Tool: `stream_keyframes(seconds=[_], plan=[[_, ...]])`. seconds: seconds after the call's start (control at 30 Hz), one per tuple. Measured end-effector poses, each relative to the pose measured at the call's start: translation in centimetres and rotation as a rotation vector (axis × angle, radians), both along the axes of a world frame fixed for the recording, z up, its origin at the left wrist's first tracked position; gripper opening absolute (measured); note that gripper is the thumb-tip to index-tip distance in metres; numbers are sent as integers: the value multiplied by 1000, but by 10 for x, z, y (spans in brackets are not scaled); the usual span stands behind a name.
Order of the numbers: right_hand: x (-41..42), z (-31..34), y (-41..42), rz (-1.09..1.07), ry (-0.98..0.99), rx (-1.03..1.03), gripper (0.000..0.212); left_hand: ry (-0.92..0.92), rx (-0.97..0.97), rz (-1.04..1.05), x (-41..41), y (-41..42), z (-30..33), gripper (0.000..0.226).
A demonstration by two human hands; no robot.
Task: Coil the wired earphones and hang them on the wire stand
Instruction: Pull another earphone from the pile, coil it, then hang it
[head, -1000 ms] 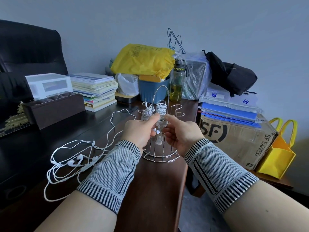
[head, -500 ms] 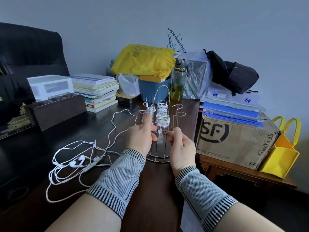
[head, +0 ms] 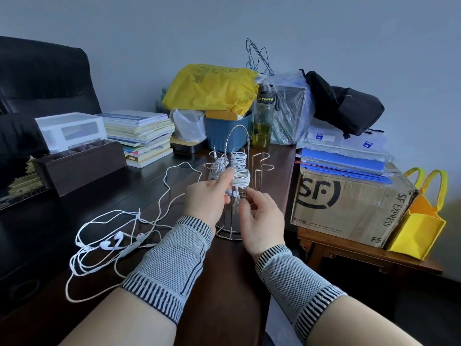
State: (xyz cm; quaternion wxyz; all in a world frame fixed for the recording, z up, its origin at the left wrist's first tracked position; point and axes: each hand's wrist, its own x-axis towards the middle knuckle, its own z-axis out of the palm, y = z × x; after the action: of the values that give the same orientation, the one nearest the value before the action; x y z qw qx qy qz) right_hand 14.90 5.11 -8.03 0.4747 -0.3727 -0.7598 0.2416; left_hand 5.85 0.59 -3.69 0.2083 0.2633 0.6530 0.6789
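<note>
A coiled bundle of earphones (head: 240, 180) was seated on the wire stand (head: 233, 196), apparently pinched by the left hand (head: 207, 198); the right hand (head: 262, 222) was loosely curled below. The 2 dangling earbuds should be tucked gently.

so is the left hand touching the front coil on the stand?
Touching. The head view shows the left hand with its fingertip pressed against the side of the front coil hung on the wire stand, no gap visible.
</note>
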Motion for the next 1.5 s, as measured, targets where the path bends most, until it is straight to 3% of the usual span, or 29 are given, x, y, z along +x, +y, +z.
stream_keyframes(seconds=[0.13, 0.23, 0.33, 0.5, 0.57, 0.73, 0.97, 1.23, 1.33, 1.5], plan=[[-1, -1, -1, 2, 25, 23, 30, 1, 19, 17, -2, -3, 0, 36], [2, -1, 3, -53, 100, -52, 21, -12, 11, 101, -5, -5, -2, 45], [6, 1, 9, -190, 160, -214, 20, 193, -222, 120, -14, -10, -11, 38], [3, 0, 11, -213, -102, -275, 39, 632, -653, -56, -17, -12, -21, 15], [2, 0, 11, -190, -195, -285, 46, 701, -688, -62, -16, -13, -22, 18], [0, 3, 7, -90, -434, -284, 46, 794, -747, -114, -27, -10, -33, 54], [5, 7, 9, -52, -679, -165, 53, 854, -759, 37, -35, -10, -39, 48], [5, 2, 14, -55, -725, -25, 56, 1032, -828, -36, -17, -7, -39, 32], [7, -1, 12, -1, -664, -4, 51, 1077, -882, -94, -16, -4, -41, 35], [13, -2, 7, -137, -507, 43, 46, 1073, -939, -105, -19, -4, -42, 40]])
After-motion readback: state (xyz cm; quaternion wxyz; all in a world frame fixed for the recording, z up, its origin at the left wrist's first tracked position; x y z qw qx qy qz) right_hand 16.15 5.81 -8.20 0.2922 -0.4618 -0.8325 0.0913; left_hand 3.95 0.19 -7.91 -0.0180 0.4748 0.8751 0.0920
